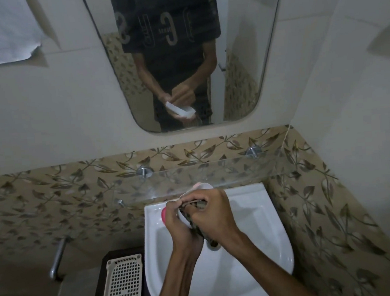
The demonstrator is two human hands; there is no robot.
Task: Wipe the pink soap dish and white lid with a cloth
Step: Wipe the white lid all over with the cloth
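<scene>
Both hands meet over the white sink [256, 237]. My left hand [180, 224] grips the white lid [203, 186], whose rim sticks up beyond my fingers. The mirror shows the lid's reflection [181, 110] as a shallow white tray. My right hand [212, 213] grips a dark patterned cloth [197, 229] and presses it against the lid; a tail of cloth hangs toward the drain. The pink soap dish [164, 215] shows as a small rounded edge at the sink's back left, mostly hidden behind my left hand.
A glass shelf [238, 170] on two metal pegs runs above the sink's back edge. A perforated beige basket [123, 288] leans at the sink's left. A metal bar [57, 256] juts from the left wall. Leaf-patterned tiles close off the right.
</scene>
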